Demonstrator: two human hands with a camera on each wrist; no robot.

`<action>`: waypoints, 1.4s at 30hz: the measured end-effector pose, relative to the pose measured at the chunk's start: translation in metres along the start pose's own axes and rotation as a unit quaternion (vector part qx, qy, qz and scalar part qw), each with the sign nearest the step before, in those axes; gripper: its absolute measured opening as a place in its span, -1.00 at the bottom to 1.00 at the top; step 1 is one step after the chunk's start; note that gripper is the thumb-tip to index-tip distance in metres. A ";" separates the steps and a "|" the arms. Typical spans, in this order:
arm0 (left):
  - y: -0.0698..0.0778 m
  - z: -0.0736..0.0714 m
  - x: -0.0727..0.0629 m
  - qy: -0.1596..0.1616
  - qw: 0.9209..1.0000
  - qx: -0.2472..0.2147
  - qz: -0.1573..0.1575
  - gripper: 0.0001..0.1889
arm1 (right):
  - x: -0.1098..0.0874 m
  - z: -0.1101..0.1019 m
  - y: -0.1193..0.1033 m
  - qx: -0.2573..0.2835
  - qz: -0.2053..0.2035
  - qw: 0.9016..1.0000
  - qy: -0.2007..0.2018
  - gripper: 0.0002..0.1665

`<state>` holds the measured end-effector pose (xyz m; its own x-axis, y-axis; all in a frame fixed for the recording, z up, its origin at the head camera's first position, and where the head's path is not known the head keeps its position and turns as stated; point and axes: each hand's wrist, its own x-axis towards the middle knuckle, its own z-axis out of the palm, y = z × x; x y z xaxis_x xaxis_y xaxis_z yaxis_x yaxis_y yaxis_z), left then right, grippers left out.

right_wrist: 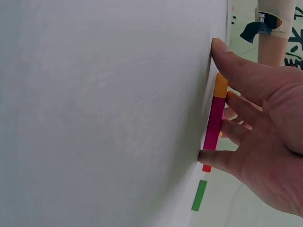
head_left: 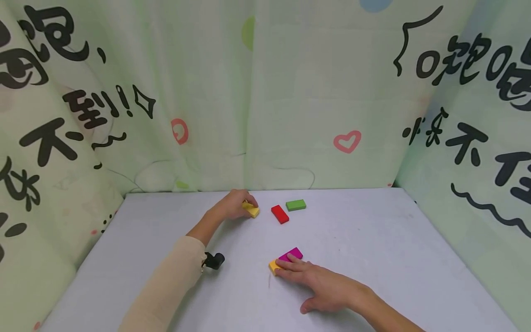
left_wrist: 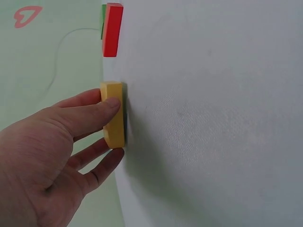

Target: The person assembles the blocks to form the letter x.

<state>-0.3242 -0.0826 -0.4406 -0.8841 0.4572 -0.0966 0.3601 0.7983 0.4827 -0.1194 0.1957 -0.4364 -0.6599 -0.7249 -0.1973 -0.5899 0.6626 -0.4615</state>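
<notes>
Left hand (head_left: 233, 206): we see it pinching the yellow block (left_wrist: 114, 128), thumb on the near face, other fingers behind it and at one end.
Yellow block: we find it within that grip, near the far edge of the counter (head_left: 373, 235); whether it rests there or is slightly raised, we cannot tell.
Right hand (head_left: 323, 285): fingers straight and spread, thumb held apart, fingertips over the orange block (right_wrist: 221, 85) and the magenta block (right_wrist: 215, 123).
Orange and magenta pair: we see them end to end, nearer us than the yellow block.
Red block (head_left: 280, 214): to the right of the yellow one, near it but apart, with the green block (head_left: 296, 205) just beside the red.
Hidden parts: fingers cover much of the orange block in the head view; in the left wrist view, red hides most of the green.
Cut off: we lose the left sleeve (head_left: 166, 281) and right forearm at the head view's lower edge.
</notes>
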 end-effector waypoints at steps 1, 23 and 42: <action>0.000 0.000 -0.001 0.000 1.000 0.001 0.002 -0.73 | 0.000 0.000 0.000 0.000 0.000 1.000 0.000 0.05; 0.010 0.006 -0.020 -0.015 0.998 0.013 0.054 -0.73 | 0.001 -0.002 -0.001 -0.003 0.011 1.000 -0.002 0.04; 0.028 0.012 -0.045 -0.049 0.994 0.022 0.098 -0.72 | 0.002 -0.004 -0.002 -0.002 0.015 1.000 -0.004 0.05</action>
<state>-0.2708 -0.0763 -0.4329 -0.7631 0.6400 -0.0896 0.5373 0.7054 0.4623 -0.1218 0.1938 -0.4324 -0.6733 -0.7066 -0.2177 -0.5724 0.6845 -0.4515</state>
